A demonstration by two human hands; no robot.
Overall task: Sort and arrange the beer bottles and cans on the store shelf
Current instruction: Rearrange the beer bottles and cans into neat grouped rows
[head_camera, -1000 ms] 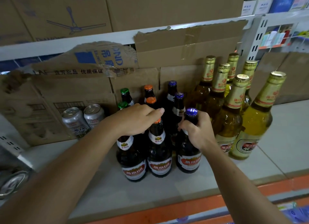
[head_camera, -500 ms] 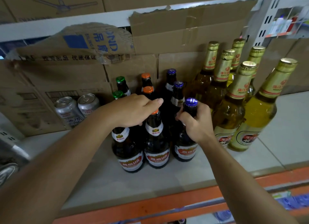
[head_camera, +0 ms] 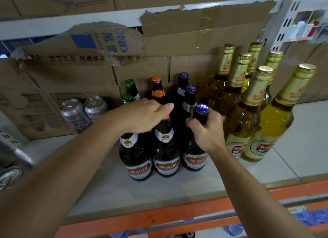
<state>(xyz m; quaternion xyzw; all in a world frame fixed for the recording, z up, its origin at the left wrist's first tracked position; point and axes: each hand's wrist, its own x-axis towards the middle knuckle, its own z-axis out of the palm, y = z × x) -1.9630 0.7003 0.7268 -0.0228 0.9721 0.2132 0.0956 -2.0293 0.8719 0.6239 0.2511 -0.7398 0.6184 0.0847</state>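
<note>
Nothing on the shelf [head_camera: 177,189] had shifted since the earlier frame; both hands kept their posts. Right hand [head_camera: 207,129] was curled round the neck of the blue-capped bottle [head_camera: 195,159], which stood upright at front right of the dark cluster, directly beneath that hand. Left hand [head_camera: 142,116] lay palm-down over the tops of the two neighbouring dark bottles [head_camera: 166,149]; grip not discernible. Gold bottles [head_camera: 243,124] stood just to the right, judged the tight side.

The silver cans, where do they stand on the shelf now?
In the head view, the silver cans stand side by side at the left rear of the shelf, against the cardboard box, just left of the green-capped bottles.
</note>
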